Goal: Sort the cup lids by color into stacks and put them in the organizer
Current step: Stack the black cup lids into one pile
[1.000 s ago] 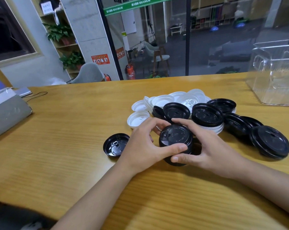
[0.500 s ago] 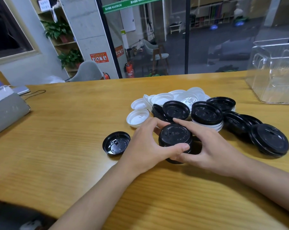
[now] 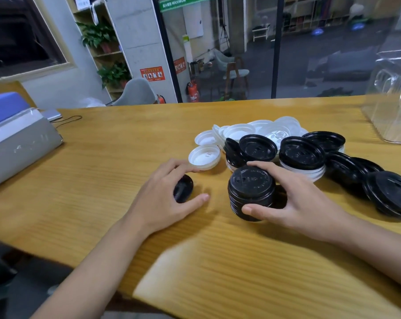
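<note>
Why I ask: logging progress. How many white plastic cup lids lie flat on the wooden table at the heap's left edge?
2: one white plastic cup lid beyond the left hand, another white lid behind it against the heap. More may hide underneath.

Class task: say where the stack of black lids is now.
In the head view, the stack of black lids is right of centre, held in the right hand, just nearer than the mixed lid pile.

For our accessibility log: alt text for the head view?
The right hand grips a stack of black plastic cup lids on a wooden table; the left hand covers a single black lid. Black and white lids lie behind.
</note>
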Demonstrator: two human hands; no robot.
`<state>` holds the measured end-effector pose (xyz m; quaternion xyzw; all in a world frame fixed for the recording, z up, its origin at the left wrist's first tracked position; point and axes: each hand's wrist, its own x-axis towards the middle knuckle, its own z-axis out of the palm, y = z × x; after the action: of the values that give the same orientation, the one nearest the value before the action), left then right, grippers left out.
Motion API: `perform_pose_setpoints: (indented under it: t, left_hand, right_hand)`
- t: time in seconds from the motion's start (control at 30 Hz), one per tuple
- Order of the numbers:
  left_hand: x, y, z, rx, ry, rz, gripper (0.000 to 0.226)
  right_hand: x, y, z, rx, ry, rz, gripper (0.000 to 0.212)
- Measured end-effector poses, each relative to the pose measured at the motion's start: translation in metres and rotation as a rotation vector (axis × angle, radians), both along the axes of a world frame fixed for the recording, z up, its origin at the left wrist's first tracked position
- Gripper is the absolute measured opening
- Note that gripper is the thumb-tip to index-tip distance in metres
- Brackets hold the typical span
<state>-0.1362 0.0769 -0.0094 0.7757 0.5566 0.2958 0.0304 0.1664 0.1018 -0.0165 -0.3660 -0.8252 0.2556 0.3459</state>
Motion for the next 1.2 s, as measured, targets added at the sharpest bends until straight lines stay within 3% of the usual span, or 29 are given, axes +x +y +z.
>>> perform_pose_setpoints:
  t: [0.17,0.3,0.67,1.0,1.2]
  left_hand:
    - [-0.02,-0.001,-0.003,-0.047,0.04,0.117,0.073]
    - [-0.018,0.0,-0.007,-0.045,0.004,0.131,0.064]
    - [0.011,-0.01,0.01,-0.09,-0.389,-0.175,0.059]
    - [0.053,0.004,0.027,0.129,-0.605,-0.185,0.05]
    - [0.069,0.004,0.016,0.083,-0.709,-0.23,0.058]
  right_hand:
    - [-0.014,-0.003,0.002,0.004,-0.013,0.037,0.079]
    - [-0.02,-0.005,0.001,0.014,-0.032,0.062,0.076]
    - [-0.014,-0.009,0.002,0.038,0.012,0.051,0.071]
    - [-0.001,-0.006,0.003,0.046,-0.001,0.012,0.069]
    - [-0.001,-0.003,0.002,0.051,0.012,0.013,0.067]
